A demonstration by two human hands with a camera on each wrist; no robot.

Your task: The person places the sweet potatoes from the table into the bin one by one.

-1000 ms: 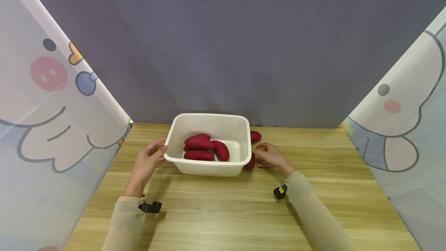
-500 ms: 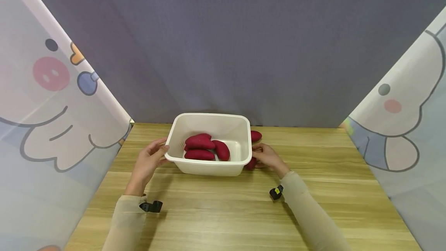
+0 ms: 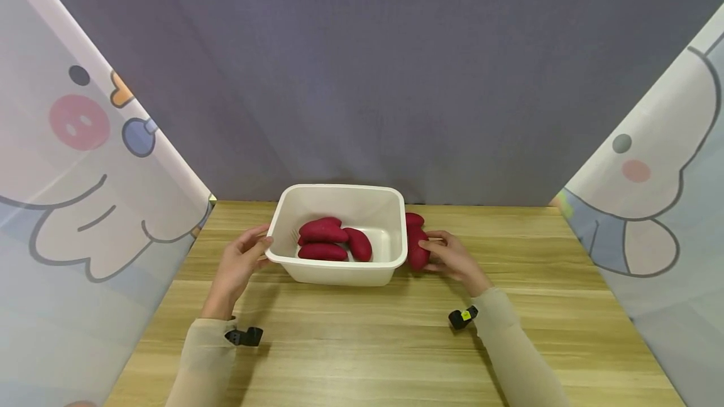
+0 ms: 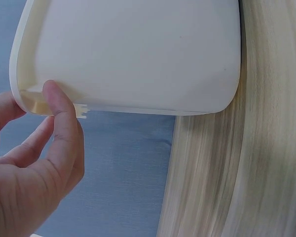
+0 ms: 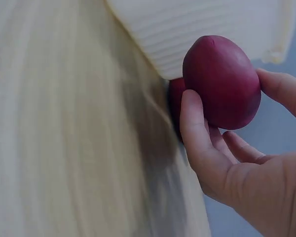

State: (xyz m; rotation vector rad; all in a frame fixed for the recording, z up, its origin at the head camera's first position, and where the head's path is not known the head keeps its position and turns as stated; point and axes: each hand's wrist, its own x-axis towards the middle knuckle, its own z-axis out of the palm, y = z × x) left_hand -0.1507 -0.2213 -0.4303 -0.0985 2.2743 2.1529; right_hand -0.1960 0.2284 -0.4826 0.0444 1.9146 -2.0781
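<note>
A white plastic bin (image 3: 334,274) stands near the back of the table, with several dark red sweet potatoes (image 3: 359,245) lying inside. My left hand (image 3: 236,269) holds the bin's left rim, thumb on one side of the lip and fingers below it. Just outside the bin's right wall, my right hand (image 3: 454,261) grips a sweet potato (image 3: 417,250) between thumb and fingers. In the right wrist view this sweet potato (image 5: 221,81) appears end-on, apart from the tabletop. Another sweet potato (image 3: 415,220) lies behind it, partly hidden in both views.
The wood-grain table (image 3: 351,338) ends at a grey curtain (image 3: 373,80) at the back. Cartoon-printed panels (image 3: 85,193) rise along both sides. Ridges mark the bin's outer wall (image 5: 187,34) in the right wrist view.
My right hand reached to the sweet potato beside the bin, took hold of it and drew it slightly right, away from the wall. The left hand and the bin stayed in place.
</note>
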